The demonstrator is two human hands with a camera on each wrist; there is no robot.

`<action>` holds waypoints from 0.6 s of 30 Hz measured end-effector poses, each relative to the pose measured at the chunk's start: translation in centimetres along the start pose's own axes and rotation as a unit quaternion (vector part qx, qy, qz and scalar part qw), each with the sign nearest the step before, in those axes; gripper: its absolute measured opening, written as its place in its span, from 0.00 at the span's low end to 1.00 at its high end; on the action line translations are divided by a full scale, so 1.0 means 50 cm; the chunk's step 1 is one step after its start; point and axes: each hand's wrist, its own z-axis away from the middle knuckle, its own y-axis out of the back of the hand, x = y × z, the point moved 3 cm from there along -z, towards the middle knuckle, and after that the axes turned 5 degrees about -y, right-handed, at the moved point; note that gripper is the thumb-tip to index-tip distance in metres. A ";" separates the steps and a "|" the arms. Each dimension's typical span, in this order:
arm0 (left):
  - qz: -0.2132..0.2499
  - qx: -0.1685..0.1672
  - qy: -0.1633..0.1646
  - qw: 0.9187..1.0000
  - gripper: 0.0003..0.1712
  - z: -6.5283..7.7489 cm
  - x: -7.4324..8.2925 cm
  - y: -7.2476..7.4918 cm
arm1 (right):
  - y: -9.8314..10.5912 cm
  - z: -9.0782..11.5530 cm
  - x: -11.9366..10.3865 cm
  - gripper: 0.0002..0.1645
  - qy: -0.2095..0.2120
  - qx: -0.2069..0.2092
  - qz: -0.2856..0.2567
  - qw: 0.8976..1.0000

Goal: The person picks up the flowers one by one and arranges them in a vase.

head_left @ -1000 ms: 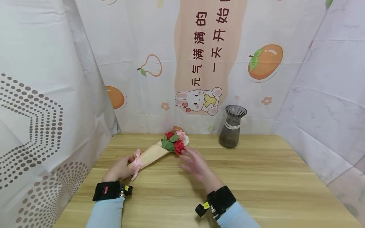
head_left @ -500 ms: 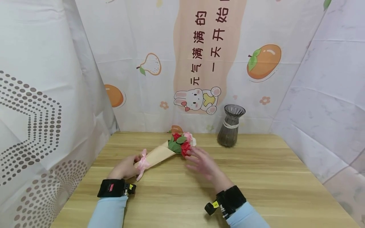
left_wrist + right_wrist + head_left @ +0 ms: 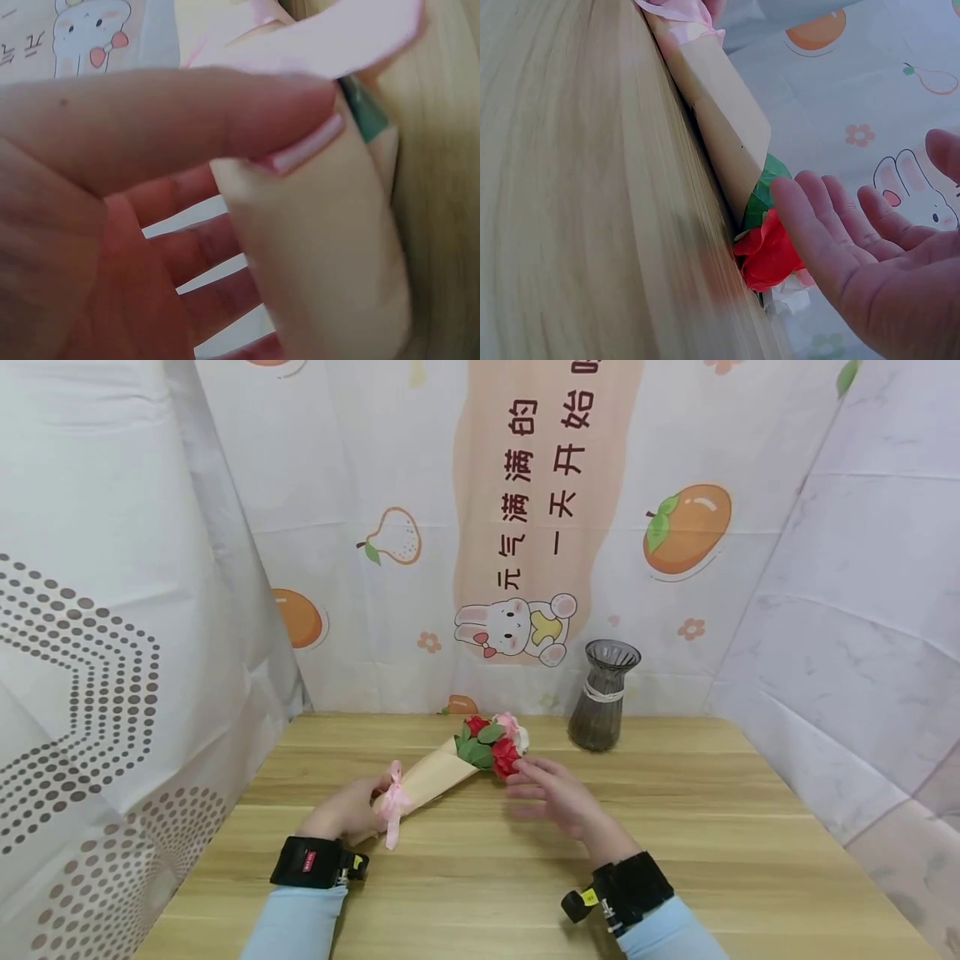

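A bouquet (image 3: 435,779) in tan paper lies slantwise on the table, a pink ribbon (image 3: 394,802) tied round its narrow end. Red, pink and white roses (image 3: 504,743) with green leaves show at its far right end. My left hand (image 3: 347,812) grips the wrapped stem beside the ribbon. In the left wrist view the thumb (image 3: 247,112) lies over the paper wrap (image 3: 315,247), with the fingers behind it. My right hand (image 3: 558,797) is held beside the blooms, fingers extended. The right wrist view shows its fingers (image 3: 825,217) close to a red rose (image 3: 767,255), holding nothing.
A grey ribbed glass vase (image 3: 600,702) with a pale cord round its neck stands at the back right. Behind the wooden table (image 3: 465,893) hangs a printed cloth (image 3: 375,452), and more cloth closes in both sides.
My left hand has shifted the bouquet to the right along the table. The right hand has moved right too, staying beside the roses. The vase stands in the same place.
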 end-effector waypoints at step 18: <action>-0.021 -0.056 -0.061 0.996 0.29 -0.007 0.101 -0.057 | 0.075 0.057 -0.017 0.42 -0.028 0.029 0.084 0.996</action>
